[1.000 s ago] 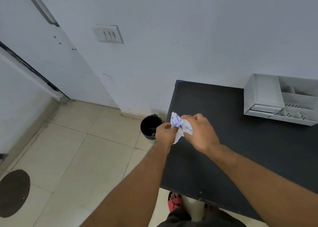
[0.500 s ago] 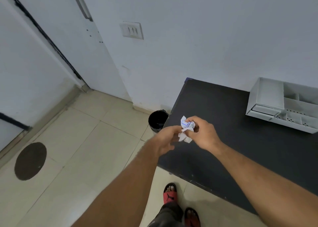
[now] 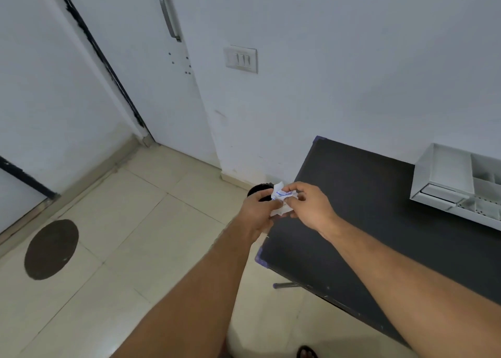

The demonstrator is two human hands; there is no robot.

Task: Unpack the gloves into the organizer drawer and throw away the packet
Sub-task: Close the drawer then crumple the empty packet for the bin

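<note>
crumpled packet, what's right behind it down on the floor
A black bin on the floor tiles, beside the table. Only part of its rim shows; both hands and the packet cover the rest.

Packet (image 3: 282,199): crumpled smaller than before; my hands now carry it partly over bin (image 3: 259,190).

White walls (image 3: 352,59), tiled floor (image 3: 122,235)

Bare forearms, no sleeves; dark sandal (image 3: 306,352) on one foot.
</note>
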